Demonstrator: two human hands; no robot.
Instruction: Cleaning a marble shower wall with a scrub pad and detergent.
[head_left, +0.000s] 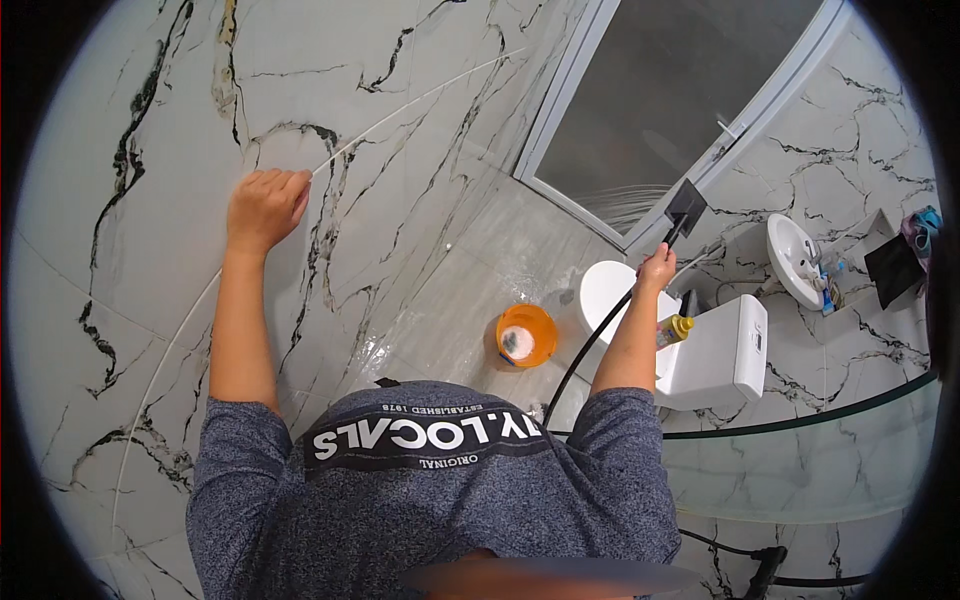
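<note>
My right hand (657, 268) grips the handle of a black hand shower (686, 208) with a square head. Thin streams of water (630, 204) leave the head to the left, across the lower part of a framed glass door (675, 90). From the handle a black hose (581, 354) runs down past my right forearm. My left hand (268, 210) is a closed fist near the marble-patterned wall (180, 187); nothing shows in it, and I cannot tell whether it touches the wall. On the wet floor (442, 300) stands an orange bucket (551, 334) with white foam inside.
A white toilet (705, 367) stands at right, with a yellow-capped bottle (673, 330) by its tank. Beyond are a white washbasin (787, 259) and a wall shelf (862, 277) holding toiletries. A curved glass panel (795, 472) extends right of my body, near a black shower fitting (766, 570).
</note>
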